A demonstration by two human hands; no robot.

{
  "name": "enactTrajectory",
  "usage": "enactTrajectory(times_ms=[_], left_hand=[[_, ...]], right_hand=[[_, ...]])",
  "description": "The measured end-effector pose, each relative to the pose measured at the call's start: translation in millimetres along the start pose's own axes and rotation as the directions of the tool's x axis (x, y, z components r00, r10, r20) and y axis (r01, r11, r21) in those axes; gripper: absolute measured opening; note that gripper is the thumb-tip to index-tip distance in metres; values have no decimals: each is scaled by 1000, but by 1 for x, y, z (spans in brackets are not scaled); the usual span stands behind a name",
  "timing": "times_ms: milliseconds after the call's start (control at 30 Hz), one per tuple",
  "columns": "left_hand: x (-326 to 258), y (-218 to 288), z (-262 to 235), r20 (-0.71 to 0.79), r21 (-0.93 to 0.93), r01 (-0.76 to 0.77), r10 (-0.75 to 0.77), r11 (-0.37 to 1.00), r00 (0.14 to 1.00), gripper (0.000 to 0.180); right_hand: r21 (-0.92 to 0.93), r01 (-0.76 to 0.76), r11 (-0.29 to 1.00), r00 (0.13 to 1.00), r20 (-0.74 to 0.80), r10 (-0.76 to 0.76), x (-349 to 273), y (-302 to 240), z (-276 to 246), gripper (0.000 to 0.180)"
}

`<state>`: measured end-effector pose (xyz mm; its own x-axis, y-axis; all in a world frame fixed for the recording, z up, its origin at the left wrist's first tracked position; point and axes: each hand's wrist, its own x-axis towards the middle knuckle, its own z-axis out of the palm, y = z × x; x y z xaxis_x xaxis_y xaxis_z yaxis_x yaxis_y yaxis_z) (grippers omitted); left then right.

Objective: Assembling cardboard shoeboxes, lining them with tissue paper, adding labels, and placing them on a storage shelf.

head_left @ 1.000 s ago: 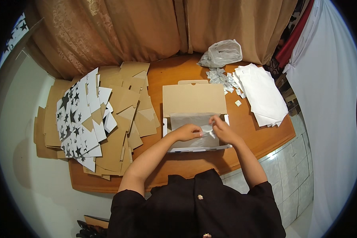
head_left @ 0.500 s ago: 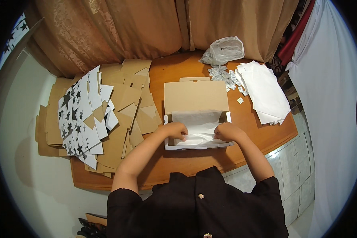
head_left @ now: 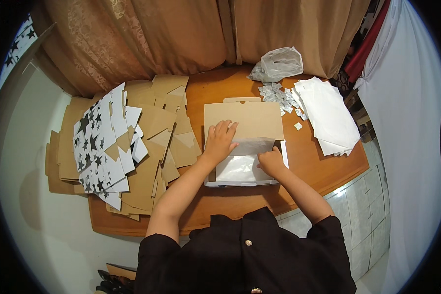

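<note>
An open cardboard box (head_left: 244, 184), white outside and brown inside, stands in front of me with its brown lid (head_left: 245, 115) raised at the far side. Thin white paper (head_left: 237, 167) lines it, lying over the bottom and rising against the back. My left hand (head_left: 221, 140) is open, fingers spread, over the lower left of the lid and the paper's upper edge; whether it touches them I cannot tell. Inside the box's right end, my right hand (head_left: 270, 161) is closed, its curled fingers at the paper's right edge. Its fingertips are partly hidden.
Flattened cardboard boxes (head_left: 154, 125), some white with black stars, are heaped on the left of the wooden table (head_left: 215, 83). Small white sachets (head_left: 277, 95) lie at the far right before a clear plastic bag (head_left: 281, 63). Beside them is a stack of white paper sheets (head_left: 328, 117).
My left hand has let go of the paper's near part, moved up toward the lid and opened. My right hand has shifted slightly left. The paper's near part now lies flatter.
</note>
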<state>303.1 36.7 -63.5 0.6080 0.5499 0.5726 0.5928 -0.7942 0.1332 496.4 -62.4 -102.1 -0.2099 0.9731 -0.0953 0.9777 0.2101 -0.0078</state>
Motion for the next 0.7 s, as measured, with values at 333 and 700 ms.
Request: enactTrajectory(times_ms=[333,700], left_hand=[[-39,-2,14,294,-219,-193,253,957,922,7],[-59,0,30,601,-407,-159,395,899,695,11]], right_hand=[[476,-116,872,924,-271,271,-21,1,-62,26],[727,66,684,960,-232,154,22,-19,-23,24]])
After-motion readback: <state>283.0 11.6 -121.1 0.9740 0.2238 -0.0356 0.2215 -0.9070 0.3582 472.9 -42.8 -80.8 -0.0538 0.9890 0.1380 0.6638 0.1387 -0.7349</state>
